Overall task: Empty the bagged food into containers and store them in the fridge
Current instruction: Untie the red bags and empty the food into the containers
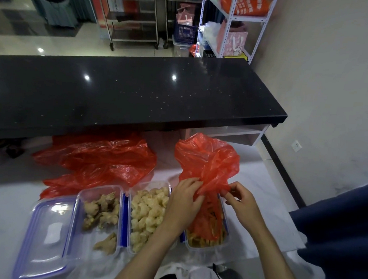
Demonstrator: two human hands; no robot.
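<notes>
Red bag [207, 162], pinched by left hand [184, 200] and right hand [242, 203], covers the lower-right container [224, 240]; empty bags [96, 158] lie upper left.

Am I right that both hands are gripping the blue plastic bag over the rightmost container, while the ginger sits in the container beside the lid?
Not quite: the head view shows the bag is red, not blue. Otherwise correct: the left hand and right hand grip it over the rightmost container, and the ginger sits in the container beside the lid.
</notes>
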